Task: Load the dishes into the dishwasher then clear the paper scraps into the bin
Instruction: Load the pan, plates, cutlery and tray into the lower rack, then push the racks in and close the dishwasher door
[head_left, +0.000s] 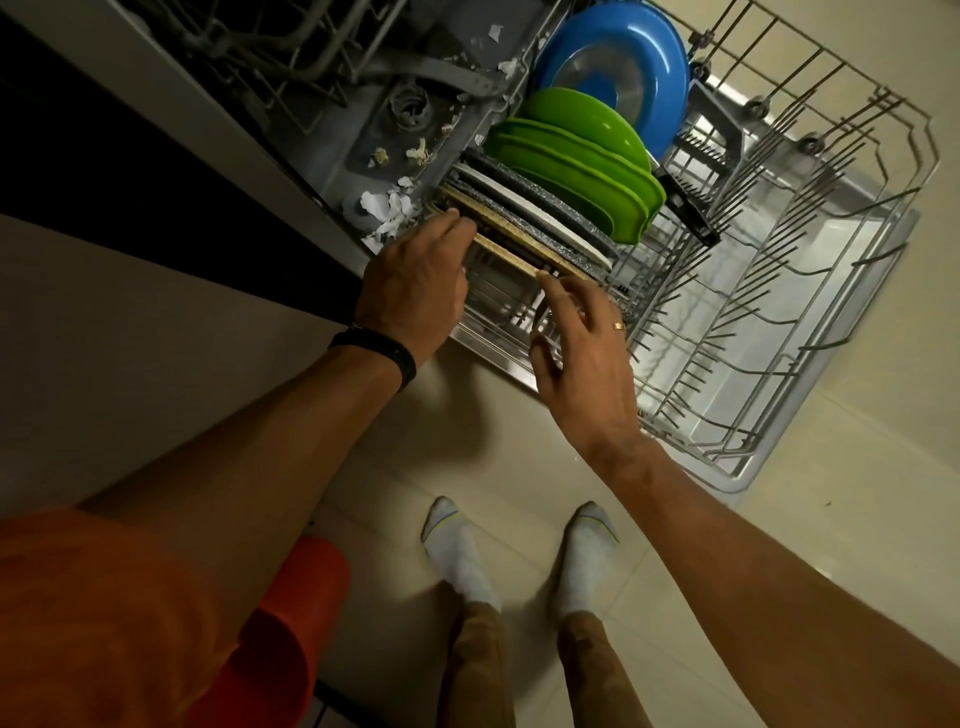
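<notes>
Two hands are at the near end of the pulled-out rack (810, 291), both on the same tan-rimmed plate (511, 241), which stands on edge as the nearest dish in the row. Left hand (415, 283): fingers curled over the plate's left rim, thumb side hidden, so a light hold and not a full fist. Right hand (584, 345): fingers spread and mostly open, fingertips touching the plate's right rim; nothing closed inside it; ring on one finger.

Just beyond the hands, same row, packed close: grey speckled plates (524, 208) with a white plate (498, 189) between them, then green plates (582, 179), then a blue plate (649, 67) farthest off. To the right of the right hand the rack is bare wire.

Beyond the left hand, on the floor of the tub: white paper scraps (389, 210), biggest clump right next to the left fingertips, smaller bits scattered farther in.

Judgement: step in hand is seating this plate; loading looks nearly done, scraps untouched.

To do it well: keep both rims level, lower straight between two tines, check it does not lean on the grey plate behind, let go only once it stands by itself. Bin not in view
</notes>
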